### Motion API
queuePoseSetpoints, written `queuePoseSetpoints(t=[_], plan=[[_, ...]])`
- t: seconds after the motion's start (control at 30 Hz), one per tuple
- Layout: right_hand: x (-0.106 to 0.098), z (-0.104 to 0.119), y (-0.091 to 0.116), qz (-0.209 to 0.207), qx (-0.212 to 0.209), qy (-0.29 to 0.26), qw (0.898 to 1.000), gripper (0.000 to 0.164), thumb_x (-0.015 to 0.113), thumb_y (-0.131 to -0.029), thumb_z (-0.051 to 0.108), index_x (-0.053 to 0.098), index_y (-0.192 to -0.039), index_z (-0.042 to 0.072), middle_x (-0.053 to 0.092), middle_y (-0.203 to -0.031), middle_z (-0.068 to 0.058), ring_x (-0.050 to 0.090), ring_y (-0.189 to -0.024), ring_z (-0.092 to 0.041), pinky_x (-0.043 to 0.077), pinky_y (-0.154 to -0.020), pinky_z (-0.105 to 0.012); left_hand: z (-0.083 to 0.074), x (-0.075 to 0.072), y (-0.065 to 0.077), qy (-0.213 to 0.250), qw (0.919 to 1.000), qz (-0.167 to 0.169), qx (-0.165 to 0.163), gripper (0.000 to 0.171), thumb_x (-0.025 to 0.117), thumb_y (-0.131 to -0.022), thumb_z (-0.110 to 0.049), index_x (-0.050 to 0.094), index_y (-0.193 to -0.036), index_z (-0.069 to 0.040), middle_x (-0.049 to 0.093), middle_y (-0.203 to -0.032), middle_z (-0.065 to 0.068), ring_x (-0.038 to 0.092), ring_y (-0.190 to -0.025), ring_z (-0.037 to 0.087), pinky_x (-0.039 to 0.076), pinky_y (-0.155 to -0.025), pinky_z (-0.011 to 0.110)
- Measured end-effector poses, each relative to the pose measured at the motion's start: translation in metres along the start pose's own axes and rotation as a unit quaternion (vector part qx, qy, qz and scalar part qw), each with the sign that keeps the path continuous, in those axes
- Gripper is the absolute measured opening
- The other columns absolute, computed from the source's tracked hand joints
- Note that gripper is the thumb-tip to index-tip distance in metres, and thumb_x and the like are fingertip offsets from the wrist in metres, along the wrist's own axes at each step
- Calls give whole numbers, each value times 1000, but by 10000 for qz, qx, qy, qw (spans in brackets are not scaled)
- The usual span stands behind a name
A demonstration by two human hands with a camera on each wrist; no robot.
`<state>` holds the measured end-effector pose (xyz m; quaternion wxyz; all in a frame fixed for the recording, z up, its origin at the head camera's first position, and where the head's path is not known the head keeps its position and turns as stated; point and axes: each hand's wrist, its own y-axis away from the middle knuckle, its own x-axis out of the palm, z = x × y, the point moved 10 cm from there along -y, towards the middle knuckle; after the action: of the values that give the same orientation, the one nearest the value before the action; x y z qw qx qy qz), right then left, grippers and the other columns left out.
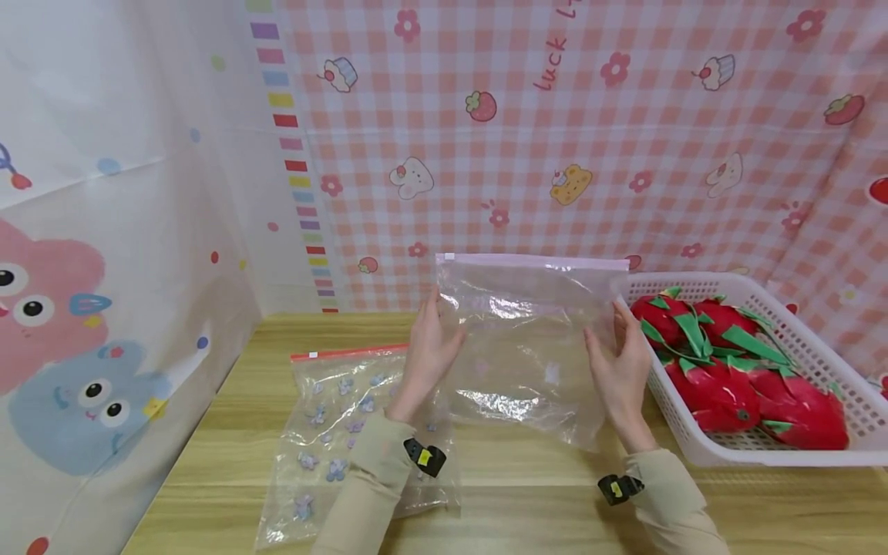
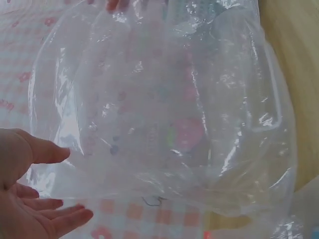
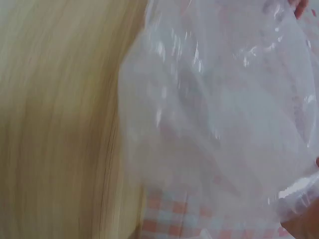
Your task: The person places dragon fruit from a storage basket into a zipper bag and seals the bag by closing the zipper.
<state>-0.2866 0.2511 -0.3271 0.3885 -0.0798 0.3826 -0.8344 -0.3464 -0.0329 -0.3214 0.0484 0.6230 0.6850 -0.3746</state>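
A clear zip bag (image 1: 520, 347) with a pale pink zip strip along its top stands upright between both hands, above the table. My left hand (image 1: 432, 347) is at its left side, with thumb and fingers spread apart; the left wrist view shows these fingers (image 2: 75, 219) fairly straight beside the plastic. At the bag's right side is my right hand (image 1: 620, 362), thumb apart from the fingers; only a bit of it shows in the right wrist view. Beneath my left forearm a second clear zip bag (image 1: 305, 455), with a red zip and small blue-purple prints, lies flat.
To the right stands a white plastic basket (image 1: 694, 443) holding several red dragon fruits (image 1: 718, 393) with green tips. All rests on a wooden table (image 1: 229, 439). A checked pink cloth (image 1: 444, 208) hangs behind, and a white printed cloth (image 1: 139, 231) at the left.
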Motion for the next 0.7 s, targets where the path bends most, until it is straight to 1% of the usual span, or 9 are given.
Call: queuePoseSetpoints(t=[0.07, 0.17, 0.27, 0.37, 0.43, 0.53, 0.57, 0.6, 0.7], plan=[[-4, 5, 3, -262, -57, -122, 9996, 55, 72, -79, -2, 54, -131, 2, 61, -121, -24, 57, -112, -34, 37, -97, -4, -9, -2, -1, -280, 9995, -76, 100, 74, 63, -86, -5, 23, -147, 4, 32, -151, 24, 40, -134, 40, 33, -112, 44], [-8, 13, 9, -555, -114, -128, 9983, 50, 70, -81, 0, 55, -129, 2, 62, -118, -25, 58, -109, -34, 38, -96, -6, -31, -7, -2, -1012, 9930, -280, 537, 67, 60, -87, -3, 27, -146, 5, 31, -150, 25, 41, -134, 39, 34, -111, 42], [-9, 19, 16, -742, -123, -87, 9971, 46, 69, -83, 1, 55, -127, 1, 62, -119, -22, 59, -109, -27, 39, -95, -7, -61, -10, -2, -1723, 9751, -520, 1297, 63, 59, -88, -3, 31, -144, 6, 32, -150, 25, 37, -137, 40, 33, -112, 43], [-9, 24, 23, -871, -141, -104, 9960, 43, 68, -83, 0, 55, -124, 0, 63, -116, -20, 60, -105, -10, 42, -90, -5, -90, -8, 0, -2143, 9484, -650, 2244, 60, 60, -89, -7, 36, -143, 3, 35, -150, 22, 33, -139, 41, 29, -114, 45], [-10, 27, 27, -941, -201, -202, 9952, 42, 68, -82, -2, 55, -121, -2, 63, -113, -21, 57, -102, 2, 44, -85, -3, -103, -4, 2, -2255, 9314, -689, 2775, 57, 61, -89, -9, 39, -141, 0, 40, -148, 19, 33, -138, 42, 29, -114, 48], [-10, 34, 31, -931, -375, -361, 9943, 42, 68, -80, -6, 53, -119, -7, 61, -108, -25, 52, -100, 11, 44, -83, -3, -111, -2, 4, -2254, 9149, -807, 3249, 52, 63, -88, -10, 46, -137, -4, 51, -138, 15, 39, -135, 41, 31, -113, 47], [-9, 36, 33, -885, -423, -420, 9943, 42, 68, -79, -8, 52, -118, -9, 61, -108, -26, 52, -101, 12, 44, -83, -3, -112, -2, 5, -2228, 9117, -892, 3334, 48, 64, -88, -10, 49, -133, -5, 55, -133, 14, 43, -132, 39, 35, -112, 45], [-9, 38, 34, -831, -473, -519, 9941, 43, 68, -78, -10, 51, -117, -11, 62, -107, -22, 52, -102, 11, 45, -84, -4, -111, -3, 5, -2157, 9111, -971, 3376, 44, 64, -88, -10, 52, -130, -6, 58, -128, 13, 46, -130, 37, 38, -110, 43], [-7, 43, 40, -557, -619, -851, 9929, 44, 66, -75, -16, 48, -115, -15, 61, -110, 0, 52, -104, 8, 46, -84, -6, -106, -7, 7, -1881, 9120, -1206, 3441, 31, 65, -87, -7, 58, -117, -5, 61, -114, 11, 54, -118, 32, 48, -100, 35]])
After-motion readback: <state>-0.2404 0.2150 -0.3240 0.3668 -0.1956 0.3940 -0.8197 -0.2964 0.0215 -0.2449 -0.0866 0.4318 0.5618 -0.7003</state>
